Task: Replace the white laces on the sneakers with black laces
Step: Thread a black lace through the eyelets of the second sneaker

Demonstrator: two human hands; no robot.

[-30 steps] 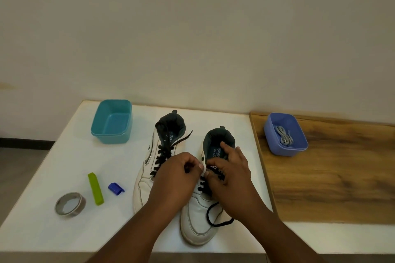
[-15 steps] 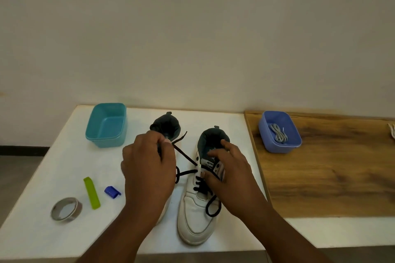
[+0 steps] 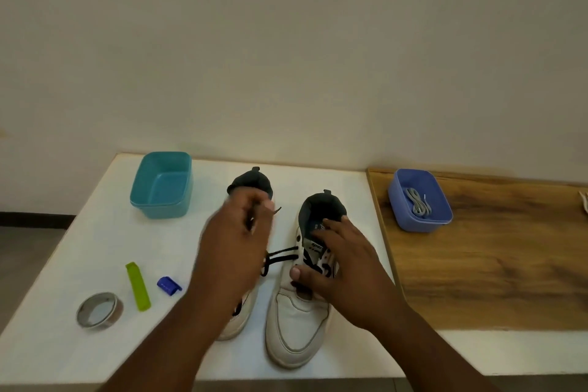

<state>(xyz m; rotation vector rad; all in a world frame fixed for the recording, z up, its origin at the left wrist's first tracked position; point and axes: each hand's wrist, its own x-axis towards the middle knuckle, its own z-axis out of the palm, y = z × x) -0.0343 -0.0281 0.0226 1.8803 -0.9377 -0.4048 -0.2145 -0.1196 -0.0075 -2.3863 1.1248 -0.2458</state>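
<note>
Two white sneakers are seen side by side near the middle of a white tabletop (image 3: 95, 226), toes toward the front edge and dark collars toward the rear edge. The right sneaker (image 3: 299, 321) is pressed down by the right hand (image 3: 343, 267), whose fingers are spread across the tongue while the thumb is laid on the eyelet row at the shoe's left side. The left sneaker (image 3: 251, 183) is largely hidden behind the left hand (image 3: 234, 251), which is raised above it and blurred. A black lace (image 3: 281, 254) is pinched between the thumb and fingers of that hand; two strands of it are stretched from the right sneaker's eyelets leftward across the gap between the shoes, and a short end is seen poking out beside the knuckles. Whether the left sneaker's lacing is complete cannot be told.

An open teal tub (image 3: 162, 189) is placed at the rear left corner of the tabletop. Near the front left corner a roll of tape (image 3: 99, 310), a green strip (image 3: 137, 286) and a small blue clip (image 3: 168, 285) are laid in a row. A wooden board (image 3: 493, 264) adjoins the tabletop's right edge, and at its rear left corner a blue tub (image 3: 420, 200) is set, with a bundle of white laces (image 3: 417, 200) held inside it.
</note>
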